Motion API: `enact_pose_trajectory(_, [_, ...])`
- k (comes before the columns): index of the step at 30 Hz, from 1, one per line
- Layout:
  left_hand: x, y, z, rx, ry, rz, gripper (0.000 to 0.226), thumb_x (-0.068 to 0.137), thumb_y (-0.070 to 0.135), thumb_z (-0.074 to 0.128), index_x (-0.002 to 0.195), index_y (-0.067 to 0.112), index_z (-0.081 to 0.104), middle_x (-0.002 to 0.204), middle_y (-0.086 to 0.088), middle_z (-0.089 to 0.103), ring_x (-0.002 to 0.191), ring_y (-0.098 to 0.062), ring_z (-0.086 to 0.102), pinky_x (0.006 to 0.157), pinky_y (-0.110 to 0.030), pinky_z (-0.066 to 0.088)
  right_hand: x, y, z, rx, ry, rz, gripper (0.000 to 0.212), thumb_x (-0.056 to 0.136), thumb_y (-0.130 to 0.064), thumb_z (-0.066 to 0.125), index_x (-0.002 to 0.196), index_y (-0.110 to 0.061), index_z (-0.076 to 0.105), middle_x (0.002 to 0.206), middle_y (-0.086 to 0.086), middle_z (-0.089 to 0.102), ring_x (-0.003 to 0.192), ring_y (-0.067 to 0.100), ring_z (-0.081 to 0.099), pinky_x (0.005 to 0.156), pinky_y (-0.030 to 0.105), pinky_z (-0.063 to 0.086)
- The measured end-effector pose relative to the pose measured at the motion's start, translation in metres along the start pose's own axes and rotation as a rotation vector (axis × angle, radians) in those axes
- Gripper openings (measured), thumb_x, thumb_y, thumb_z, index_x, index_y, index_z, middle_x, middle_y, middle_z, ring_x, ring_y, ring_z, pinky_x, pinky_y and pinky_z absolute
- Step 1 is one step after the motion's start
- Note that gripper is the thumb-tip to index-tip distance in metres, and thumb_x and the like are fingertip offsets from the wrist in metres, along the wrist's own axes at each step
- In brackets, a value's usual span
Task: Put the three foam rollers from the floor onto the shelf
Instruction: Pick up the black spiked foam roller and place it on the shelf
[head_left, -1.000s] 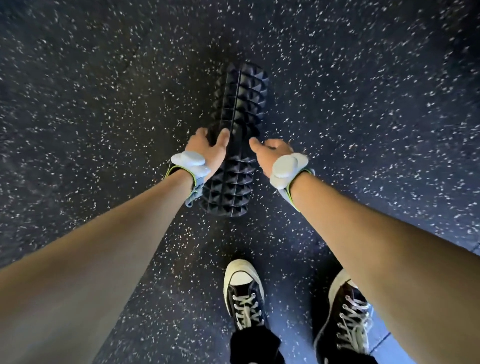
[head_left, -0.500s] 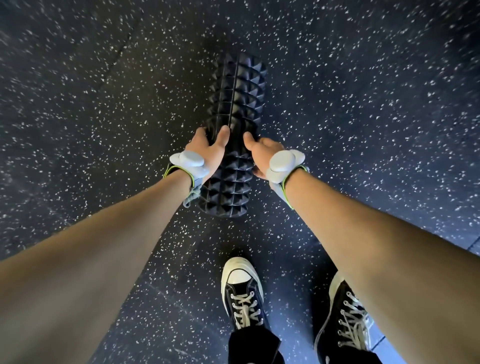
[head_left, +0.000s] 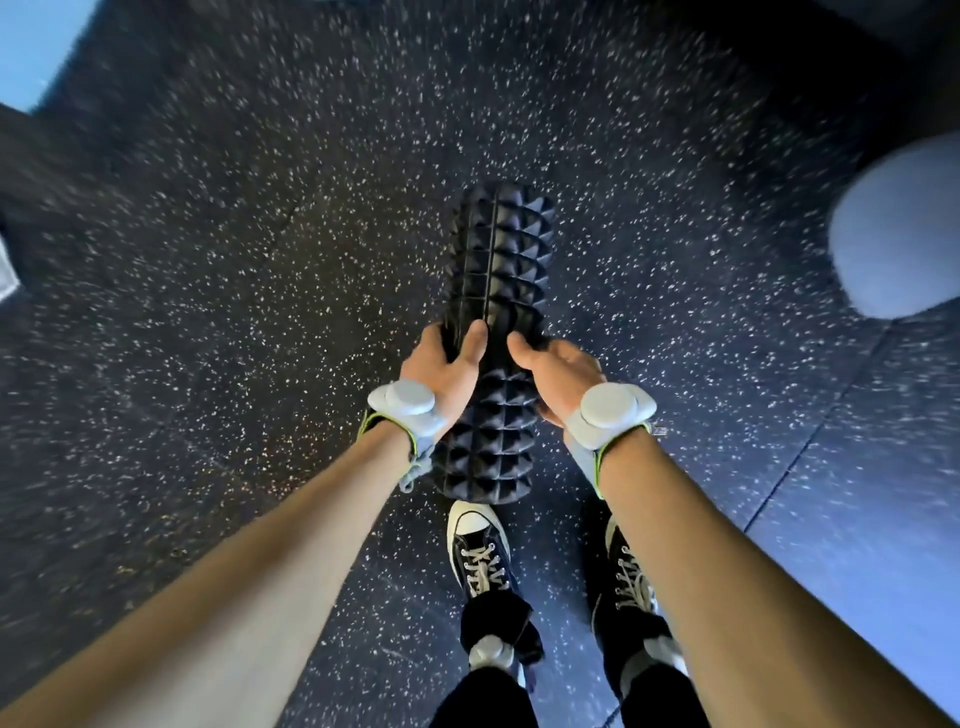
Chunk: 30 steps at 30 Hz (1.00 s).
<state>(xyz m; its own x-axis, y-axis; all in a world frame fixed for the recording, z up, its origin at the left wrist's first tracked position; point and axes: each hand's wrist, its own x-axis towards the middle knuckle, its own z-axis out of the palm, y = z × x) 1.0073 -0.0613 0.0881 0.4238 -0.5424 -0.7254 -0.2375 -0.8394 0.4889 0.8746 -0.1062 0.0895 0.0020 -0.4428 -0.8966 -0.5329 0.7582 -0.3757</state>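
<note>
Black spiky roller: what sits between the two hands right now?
Only the black spiky roller itself; the left hand and right hand clasp its opposite sides, as the head view shows.

Dim scene overall, cool bluish cast. Speckled floor (head_left: 260, 260) is smearing into radial streaks toward the edges, showing motion blur and wide-angle stretching. Centre is staying sharpest: ridges of the black roller (head_left: 498, 270) are catching soft light from above. Forearms are bulging large at the lower corners, softly lit. Pale round object (head_left: 893, 228) at right is sitting out of focus. Floor at lower right is glaring pale blue.
</note>
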Motion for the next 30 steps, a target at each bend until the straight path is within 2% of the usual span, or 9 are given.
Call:
enact_pose_trajectory(4, [-0.086, 0.064, -0.029, -0.069, -0.038, 0.011, 0.072, 0.095, 0.066, 0.043, 0.149, 0.018, 0.039, 0.151, -0.004, 0.048, 0.136, -0.025, 0.047, 0.097, -0.027, 0.033, -0.090, -0.034, -0.052, 0.026, 0.024, -0.045, 0.058, 0.079, -0.069, 0.061, 0.126, -0.034, 0.061, 0.129, -0.002, 0.061, 0.114, 0.027, 0.059, 0.094, 0.036, 0.045])
enact_pose_trajectory(7, [-0.150, 0.104, -0.052, -0.089, -0.048, 0.025, 0.079, 0.092, 0.070, 0.043, 0.152, 0.019, 0.036, 0.153, -0.003, 0.047, 0.138, -0.026, 0.046, 0.110, -0.035, 0.035, -0.163, -0.051, -0.084, 0.047, 0.027, -0.056, 0.057, 0.079, -0.069, 0.062, 0.126, -0.036, 0.061, 0.126, -0.005, 0.061, 0.102, 0.022, 0.056, 0.090, 0.035, 0.042])
enact_pose_trajectory(12, [-0.260, 0.176, -0.090, -0.049, -0.086, 0.081, 0.075, 0.093, 0.068, 0.045, 0.147, 0.016, 0.039, 0.148, -0.004, 0.050, 0.135, -0.027, 0.049, 0.100, -0.032, 0.038, -0.296, -0.077, -0.145, 0.158, 0.063, -0.031, 0.044, 0.087, -0.057, 0.065, 0.122, -0.031, 0.060, 0.089, -0.014, 0.054, 0.095, 0.019, 0.050, 0.085, 0.029, 0.036])
enact_pose_trajectory(16, [-0.368, 0.234, -0.117, 0.027, -0.142, 0.153, 0.078, 0.089, 0.074, 0.044, 0.141, 0.016, 0.045, 0.141, -0.005, 0.058, 0.126, -0.028, 0.056, 0.095, -0.033, 0.043, -0.413, -0.084, -0.189, 0.296, 0.154, -0.013, 0.057, 0.079, -0.059, 0.069, 0.126, -0.029, 0.062, 0.109, -0.007, 0.066, 0.103, 0.022, 0.061, 0.098, 0.034, 0.046])
enact_pose_trajectory(19, [-0.411, 0.258, -0.119, 0.071, -0.170, 0.201, 0.069, 0.093, 0.068, 0.044, 0.136, 0.014, 0.048, 0.135, -0.008, 0.060, 0.123, -0.031, 0.057, 0.089, -0.031, 0.041, -0.464, -0.083, -0.209, 0.350, 0.204, 0.005, 0.071, 0.069, -0.065, 0.069, 0.130, -0.030, 0.061, 0.119, -0.007, 0.069, 0.115, 0.023, 0.063, 0.109, 0.041, 0.044])
enact_pose_trajectory(21, [-0.454, 0.277, -0.122, 0.121, -0.207, 0.256, 0.069, 0.093, 0.069, 0.043, 0.133, 0.013, 0.048, 0.132, -0.011, 0.061, 0.120, -0.034, 0.058, 0.087, -0.033, 0.041, -0.509, -0.077, -0.231, 0.422, 0.245, 0.005, 0.074, 0.070, -0.063, 0.069, 0.133, -0.027, 0.059, 0.128, -0.004, 0.066, 0.118, 0.026, 0.062, 0.108, 0.038, 0.043])
enact_pose_trajectory(23, [-0.482, 0.287, -0.120, 0.171, -0.215, 0.284, 0.070, 0.093, 0.070, 0.042, 0.130, 0.010, 0.048, 0.131, -0.013, 0.062, 0.117, -0.036, 0.059, 0.086, -0.035, 0.042, -0.542, -0.071, -0.245, 0.478, 0.253, 0.000, 0.065, 0.081, -0.054, 0.069, 0.136, -0.022, 0.057, 0.130, 0.000, 0.063, 0.121, 0.027, 0.059, 0.100, 0.030, 0.040])
enact_pose_trajectory(26, [-0.531, 0.306, -0.108, 0.235, -0.227, 0.317, 0.072, 0.094, 0.068, 0.041, 0.132, 0.007, 0.048, 0.133, -0.016, 0.060, 0.120, -0.038, 0.057, 0.092, -0.038, 0.044, -0.588, -0.053, -0.273, 0.592, 0.292, -0.002, 0.059, 0.086, -0.043, 0.070, 0.136, -0.016, 0.057, 0.131, 0.003, 0.063, 0.116, 0.025, 0.058, 0.094, 0.027, 0.039])
enact_pose_trajectory(30, [-0.595, 0.331, -0.088, 0.253, -0.281, 0.389, 0.086, 0.093, 0.071, 0.039, 0.149, 0.006, 0.036, 0.151, -0.017, 0.046, 0.137, -0.036, 0.044, 0.109, -0.041, 0.035, -0.636, -0.030, -0.310, 0.705, 0.388, -0.034, 0.061, 0.085, -0.041, 0.072, 0.138, -0.014, 0.056, 0.127, 0.003, 0.064, 0.119, 0.025, 0.058, 0.103, 0.028, 0.040])
